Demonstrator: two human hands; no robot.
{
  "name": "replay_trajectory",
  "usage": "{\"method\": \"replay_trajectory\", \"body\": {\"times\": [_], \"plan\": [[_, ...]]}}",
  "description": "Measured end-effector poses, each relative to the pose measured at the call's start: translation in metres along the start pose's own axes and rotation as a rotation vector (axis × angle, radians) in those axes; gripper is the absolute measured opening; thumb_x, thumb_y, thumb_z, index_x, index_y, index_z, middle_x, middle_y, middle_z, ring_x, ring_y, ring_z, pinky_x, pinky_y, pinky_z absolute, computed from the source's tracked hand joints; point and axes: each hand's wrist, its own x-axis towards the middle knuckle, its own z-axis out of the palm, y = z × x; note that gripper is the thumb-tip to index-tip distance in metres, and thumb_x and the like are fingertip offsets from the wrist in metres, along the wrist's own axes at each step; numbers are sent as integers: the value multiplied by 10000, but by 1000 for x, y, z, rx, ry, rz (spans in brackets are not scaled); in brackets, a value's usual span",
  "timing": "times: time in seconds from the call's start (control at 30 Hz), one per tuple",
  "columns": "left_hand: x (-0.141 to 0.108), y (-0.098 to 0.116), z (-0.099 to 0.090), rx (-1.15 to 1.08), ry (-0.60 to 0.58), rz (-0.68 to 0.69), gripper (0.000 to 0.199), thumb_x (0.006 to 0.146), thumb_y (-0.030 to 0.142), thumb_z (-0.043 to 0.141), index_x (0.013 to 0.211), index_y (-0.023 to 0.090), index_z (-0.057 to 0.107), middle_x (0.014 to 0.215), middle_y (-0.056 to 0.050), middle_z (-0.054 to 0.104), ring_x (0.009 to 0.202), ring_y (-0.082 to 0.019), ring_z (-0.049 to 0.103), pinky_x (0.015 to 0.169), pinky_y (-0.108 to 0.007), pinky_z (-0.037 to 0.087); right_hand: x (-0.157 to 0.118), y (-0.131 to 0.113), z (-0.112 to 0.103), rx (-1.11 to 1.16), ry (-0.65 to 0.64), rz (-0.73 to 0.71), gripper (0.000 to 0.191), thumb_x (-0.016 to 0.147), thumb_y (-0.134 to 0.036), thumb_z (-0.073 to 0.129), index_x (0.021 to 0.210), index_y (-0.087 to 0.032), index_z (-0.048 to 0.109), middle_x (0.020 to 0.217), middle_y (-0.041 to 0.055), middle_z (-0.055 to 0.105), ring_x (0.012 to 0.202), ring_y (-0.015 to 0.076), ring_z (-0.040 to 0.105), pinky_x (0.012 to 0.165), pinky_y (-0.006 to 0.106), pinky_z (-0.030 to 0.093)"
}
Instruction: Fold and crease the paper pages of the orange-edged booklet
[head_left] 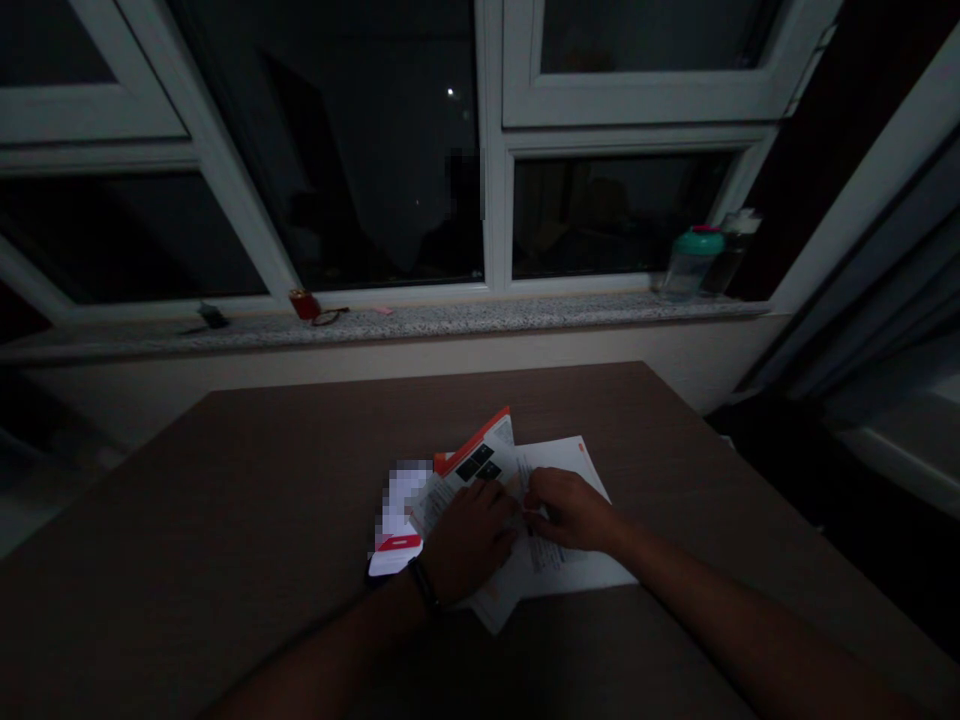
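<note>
An open booklet point(581, 575) with white printed pages and orange edges lies on the table before me. One of its leaves point(495, 605) stands partly lifted and slanted to the left, with dark pictures near its top. My left hand point(472, 530), with a dark band at the wrist, rests over this leaf with its fingers stretched across the paper. My right hand point(570, 510) is at the fold, its thumb and fingers pinched together over the right page; what is between the fingertips is hidden. A lit phone point(397, 560) lies left of the booklet, partly under the leaf.
The brown table point(285, 470) reaches toward a granite windowsill point(450, 315). On the sill stand a shaker bottle with a teal lid point(694, 260), a clear bottle point(735, 250), a small red container point(304, 304) and a small dark object point(213, 316). The room is dim.
</note>
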Motion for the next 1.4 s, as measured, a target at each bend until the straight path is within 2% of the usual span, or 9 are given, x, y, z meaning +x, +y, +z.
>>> {"method": "replay_trajectory", "body": {"times": [0.13,0.23,0.43,0.57,0.77,0.9,1.17,1.4], "plan": [[-1,-3,8,-16,57,23,429,903,195,543,1318,213,433,1358,-100,500,1250,-270,453,1037,-460,388,0,-4,1,7,-58,-99,86,818,-163,572,879,-219,551,821,39,606,806,192,568,737,310,445],[-2,-5,14,-19,70,35,512,911,186,527,1398,207,367,1419,-104,467,1301,-262,426,1089,-455,348,1,-3,3,-45,-71,-115,50,847,-171,566,860,-218,556,852,51,612,833,192,565,745,306,449],[-2,-3,12,17,30,20,506,911,191,541,1397,196,401,1451,-99,450,1335,-256,399,1116,-450,322,6,2,6,-159,-26,-6,96,847,-117,560,866,-211,555,862,55,603,843,205,544,749,311,433],[-1,-3,10,26,23,16,535,901,191,553,1410,198,388,1450,-96,452,1336,-257,398,1113,-455,326,6,2,7,-132,2,80,119,812,-108,569,864,-207,529,862,52,592,807,202,541,727,305,436],[-2,-4,13,16,42,28,471,910,187,527,1369,196,422,1439,-98,463,1328,-265,408,1109,-460,334,2,-1,7,15,-32,-28,142,789,-99,565,839,-218,506,827,27,594,788,182,555,737,289,442],[-3,-6,17,23,47,26,531,897,173,532,1406,183,382,1464,-101,438,1344,-263,390,1123,-460,323,2,3,9,4,-22,-79,126,799,-99,570,826,-214,526,798,22,591,778,179,547,732,285,435],[-2,-7,18,24,62,33,563,901,190,524,1438,204,355,1511,-87,391,1380,-257,357,1137,-468,314,6,8,10,-106,92,109,116,837,-98,555,802,-204,527,787,29,570,749,183,521,691,284,412],[-5,-7,17,21,36,72,588,889,202,533,1449,208,353,1494,-75,419,1373,-278,361,1131,-489,316,2,13,10,61,245,243,140,833,-117,562,772,-211,478,782,8,567,700,153,531,647,253,405]]}}
